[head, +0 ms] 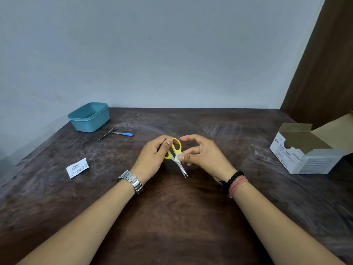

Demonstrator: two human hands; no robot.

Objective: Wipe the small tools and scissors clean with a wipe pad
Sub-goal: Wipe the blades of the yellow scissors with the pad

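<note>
At the far left, near the table's (57, 188) back-left corner, we see a teal plastic tub (89, 117) standing close to the wall. Just right of it lie the tweezers (107, 134) and a small blue-handled tool (123, 133), their near ends almost touching, both flat on the wood. Closer to us and toward the left edge rests a torn wipe wrapper (77, 167), well apart from everything else, with bare wood on all sides of it.

In the middle, our left hand (152, 156) grips the yellow-handled scissors (176, 155) by the handle loops, fingers curled round them, blades closed and pointing down toward us, held above the tabletop. A metal watch (131, 181) sits on that wrist. Our right hand (202, 153) pinches the small white wipe pad (179, 155) between thumb and a fingertip and presses it against the scissors just below the handles, near the pivot; the other fingers arch loosely above. The two hands are close together, meeting at the scissors. Beaded and thread bracelets (236, 181) circle the right wrist.

Wide open wood stretches between the hands and the right side. There, near the right edge, stands an open white cardboard swab box (307, 159), its flap lifted, beside a brown curtain (324, 73).
</note>
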